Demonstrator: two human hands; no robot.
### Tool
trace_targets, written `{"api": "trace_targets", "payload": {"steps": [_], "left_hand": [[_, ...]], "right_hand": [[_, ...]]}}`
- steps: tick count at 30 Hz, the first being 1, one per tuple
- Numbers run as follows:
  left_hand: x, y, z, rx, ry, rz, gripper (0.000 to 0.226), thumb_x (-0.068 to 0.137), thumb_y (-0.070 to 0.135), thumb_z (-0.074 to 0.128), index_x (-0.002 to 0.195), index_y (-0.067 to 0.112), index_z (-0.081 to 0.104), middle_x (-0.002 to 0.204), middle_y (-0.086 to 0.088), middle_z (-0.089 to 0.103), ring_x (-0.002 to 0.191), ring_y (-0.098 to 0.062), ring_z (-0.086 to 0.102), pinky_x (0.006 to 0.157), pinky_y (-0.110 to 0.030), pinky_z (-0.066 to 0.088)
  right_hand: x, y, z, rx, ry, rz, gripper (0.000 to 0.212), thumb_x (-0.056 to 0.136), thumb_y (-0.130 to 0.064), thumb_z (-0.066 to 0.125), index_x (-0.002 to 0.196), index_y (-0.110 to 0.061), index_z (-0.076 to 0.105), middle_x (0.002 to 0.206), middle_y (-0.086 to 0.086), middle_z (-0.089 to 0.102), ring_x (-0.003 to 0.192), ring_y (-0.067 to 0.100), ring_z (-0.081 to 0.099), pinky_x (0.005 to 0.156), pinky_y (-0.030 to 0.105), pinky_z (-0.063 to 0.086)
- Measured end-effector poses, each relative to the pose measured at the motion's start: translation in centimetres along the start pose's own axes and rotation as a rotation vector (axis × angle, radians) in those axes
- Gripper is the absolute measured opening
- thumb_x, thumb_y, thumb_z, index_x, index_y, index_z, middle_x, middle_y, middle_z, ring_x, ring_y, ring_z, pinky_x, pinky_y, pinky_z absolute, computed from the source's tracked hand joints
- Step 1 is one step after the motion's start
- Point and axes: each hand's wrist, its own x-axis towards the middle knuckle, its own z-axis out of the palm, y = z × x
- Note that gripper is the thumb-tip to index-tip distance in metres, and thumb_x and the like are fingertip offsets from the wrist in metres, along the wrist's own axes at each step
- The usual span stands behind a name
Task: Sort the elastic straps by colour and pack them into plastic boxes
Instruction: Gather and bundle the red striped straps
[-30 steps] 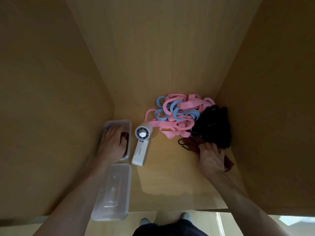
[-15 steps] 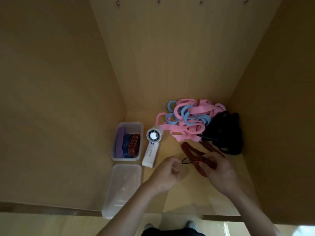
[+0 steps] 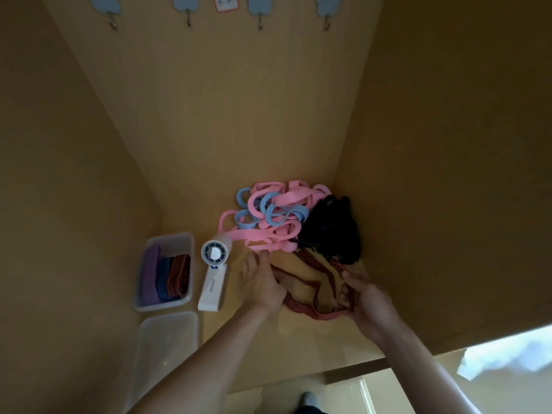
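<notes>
A dark red elastic strap [image 3: 310, 297] lies spread between my two hands on the wooden shelf floor. My left hand [image 3: 263, 282] holds its left end and my right hand [image 3: 363, 297] grips its right end. Behind them is a tangle of pink straps [image 3: 280, 228] and light blue straps [image 3: 271, 209], with a heap of black straps [image 3: 331, 231] against the right wall. At the left, a clear plastic box [image 3: 185, 243] holds folded purple, blue and dark red straps. A second clear plastic box [image 3: 170, 339] sits in front of it.
A white hand-held fan [image 3: 213, 276] lies between the boxes and my left hand. Wooden walls close in the left, back and right sides. Hooks [image 3: 188, 22] hang high on the back wall. The shelf's front edge [image 3: 343, 366] is near my forearms.
My hands have moved apart and stretched the dark red strap out between them. The view has tilted up, showing the hooks on the back wall.
</notes>
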Motion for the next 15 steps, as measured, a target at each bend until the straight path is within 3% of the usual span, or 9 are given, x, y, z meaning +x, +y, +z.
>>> {"api": "trace_targets", "payload": {"steps": [3, 6, 9, 11, 13, 15], "left_hand": [[0.2, 0.9, 0.2, 0.167, -0.116, 0.346, 0.062, 0.075, 0.026, 0.064, 0.136, 0.026, 0.051, 0.134, 0.003, 0.04, 0.13, -0.022, 0.031, 0.109, -0.03, 0.025], [0.2, 2.1, 0.9, 0.221, -0.235, 0.471, 0.055, 0.081, 0.026, 0.062, 0.136, 0.028, 0.055, 0.135, 0.006, 0.049, 0.131, -0.019, 0.035, 0.11, -0.033, 0.023], [-0.2, 2.6, 0.9, 0.32, -0.314, 0.448, 0.041, 0.091, 0.03, 0.059, 0.132, 0.027, 0.061, 0.131, 0.0, 0.054, 0.127, -0.023, 0.045, 0.104, -0.035, 0.031], [-0.5, 1.9, 0.8, 0.273, -0.365, 0.376, 0.03, 0.09, 0.042, 0.062, 0.116, 0.027, 0.069, 0.121, 0.0, 0.059, 0.117, -0.022, 0.053, 0.094, -0.031, 0.038], [-1.2, 1.3, 0.0, 0.128, -0.442, 0.266, 0.038, 0.083, 0.062, 0.064, 0.093, 0.026, 0.071, 0.105, 0.003, 0.063, 0.101, -0.018, 0.06, 0.082, -0.027, 0.044], [-1.7, 0.8, -0.8, 0.005, -0.53, 0.169, 0.049, 0.075, 0.069, 0.061, 0.083, 0.022, 0.07, 0.099, 0.004, 0.063, 0.093, -0.016, 0.061, 0.08, -0.028, 0.049]], "right_hand": [[-0.5, -0.4, -0.9, 0.038, -0.007, -0.008, 0.006, 0.1, -0.009, 0.055, 0.096, -0.009, 0.059, 0.064, 0.004, 0.048, 0.056, 0.015, 0.05, 0.056, 0.035, 0.051], [-0.2, -0.8, -1.1, -0.097, 0.052, -0.073, 0.015, 0.104, -0.011, 0.048, 0.096, -0.008, 0.06, 0.067, 0.007, 0.053, 0.056, 0.017, 0.05, 0.054, 0.031, 0.046], [1.4, -0.5, -0.6, -0.533, 0.156, -0.236, 0.026, 0.107, -0.013, 0.038, 0.094, -0.012, 0.061, 0.075, 0.006, 0.059, 0.064, 0.019, 0.054, 0.06, 0.029, 0.041], [2.3, 0.1, 0.0, -0.799, 0.185, -0.32, 0.026, 0.107, -0.018, 0.036, 0.101, -0.016, 0.061, 0.091, 0.007, 0.065, 0.084, 0.026, 0.062, 0.073, 0.032, 0.045], [3.0, 0.7, 0.8, -1.025, 0.222, -0.344, 0.026, 0.107, -0.023, 0.036, 0.12, -0.015, 0.057, 0.11, 0.009, 0.066, 0.104, 0.031, 0.063, 0.08, 0.031, 0.043], [3.9, 1.4, 1.4, -1.231, 0.236, -0.38, 0.038, 0.105, -0.033, 0.042, 0.137, -0.013, 0.048, 0.124, 0.01, 0.062, 0.115, 0.031, 0.06, 0.085, 0.032, 0.045]]}}
